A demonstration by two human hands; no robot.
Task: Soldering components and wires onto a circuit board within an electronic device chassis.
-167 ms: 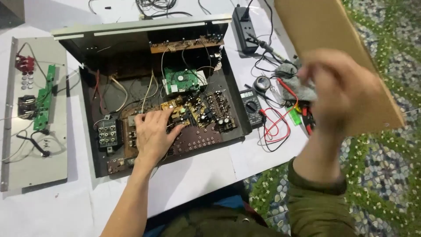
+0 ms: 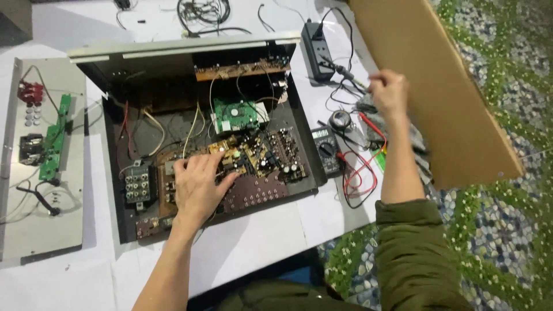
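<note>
Our left hand (image 2: 199, 184) lay flat, fingers spread, gripping nothing, on the circuit board (image 2: 253, 158) inside the opened chassis (image 2: 118, 219). Our right hand (image 2: 389, 92) reached toward the soldering iron (image 2: 345, 73); whether it had closed we cannot tell. Pressing might crack solder joints, we judged.

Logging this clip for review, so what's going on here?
A person has an opened electronics chassis on a white table. The left hand rests flat on the brown circuit board inside it. The right hand is raised over the tools beside the case, near a multimeter with red and black leads. A detached grey panel lies to the left.
</note>
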